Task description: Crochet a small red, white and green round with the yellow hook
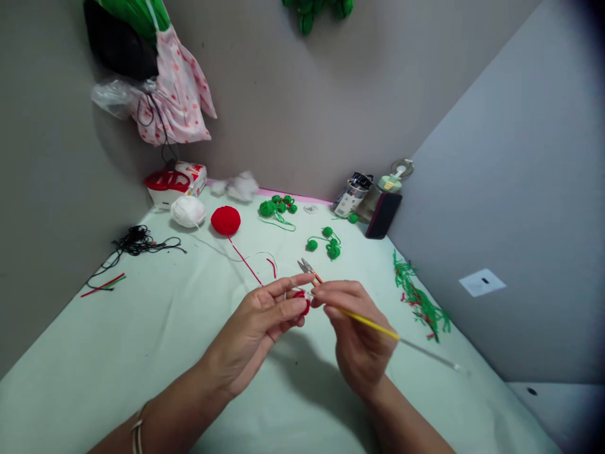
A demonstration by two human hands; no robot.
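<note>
Fingers of the left hand (259, 318): in the head view (the only one), thumb and fingertips pinch a small, rounded red and white yarn piece (305, 305), held up over the pale green cloth (198, 372).
Fingers of the right hand (362, 350): closed round a slim yellow-handled metal hook tool (371, 321), its shaft jutting to the lower right; whether yarn sits on its inner end I cannot tell.
Red strand (244, 260): leads from a round red yarn ball (225, 221) towards the left hand; a hard tug could roll the ball or pull the work too tight.
White strand (217, 250): trails from a round white yarn ball (188, 211) and crosses the red one; drawing both at once might tangle them.
Small orange-handled metal scissors (306, 265): lie just beyond the fingertips; yarn swept across the blades could snag (or get nicked).
Pinch: if it slackens while the tool pulls, the piece could twist away or a loop slip.
</note>
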